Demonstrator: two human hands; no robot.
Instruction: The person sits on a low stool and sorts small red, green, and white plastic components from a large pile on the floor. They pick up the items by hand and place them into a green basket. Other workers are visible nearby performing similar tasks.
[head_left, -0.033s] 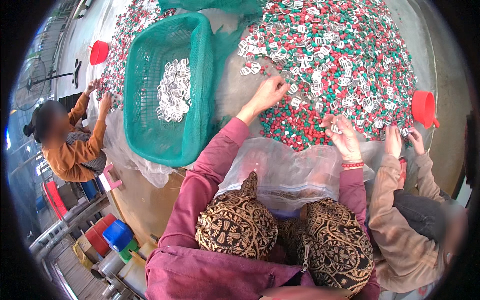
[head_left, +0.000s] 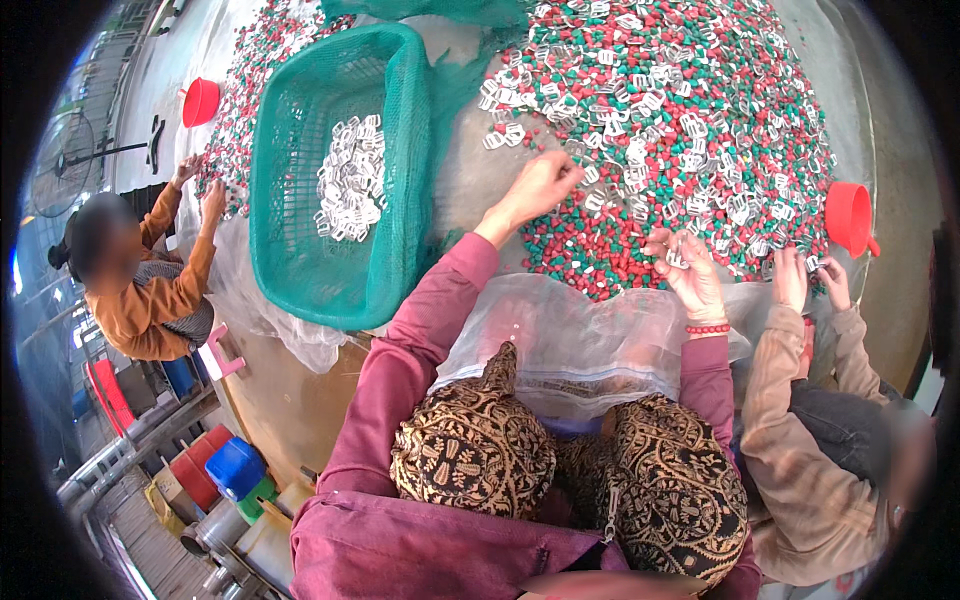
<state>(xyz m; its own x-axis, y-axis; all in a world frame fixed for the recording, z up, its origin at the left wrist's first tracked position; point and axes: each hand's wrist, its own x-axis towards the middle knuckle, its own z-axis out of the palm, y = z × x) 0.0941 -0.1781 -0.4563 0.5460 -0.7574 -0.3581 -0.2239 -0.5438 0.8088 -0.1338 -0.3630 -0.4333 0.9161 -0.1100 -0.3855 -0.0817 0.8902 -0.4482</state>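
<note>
A wide pile of small red, green and white pieces point(head_left: 610, 262), mixed with many white-silver slider buckles point(head_left: 697, 130), spreads over the table. At the pile's left edge is my left hand point(head_left: 535, 190), its fingers closed together. A loose buckle lies beside those fingertips; what they hold, if anything, is hidden. My right hand point(head_left: 697, 285), palm turned up at the near edge, pinches a slider buckle point(head_left: 677, 258) between thumb and fingers. Left of my left arm stands a green basket point(head_left: 275, 290) lined with green netting, with a heap of buckles point(head_left: 350, 185) inside.
Close on my right, a co-worker's hands point(head_left: 790, 280) handle buckles, near a red scoop point(head_left: 848, 215). Another person in an orange sleeve point(head_left: 165, 310) works across at the left by a second red scoop point(head_left: 201, 103). Clear plastic sheeting point(head_left: 560, 335) hangs over the near table edge.
</note>
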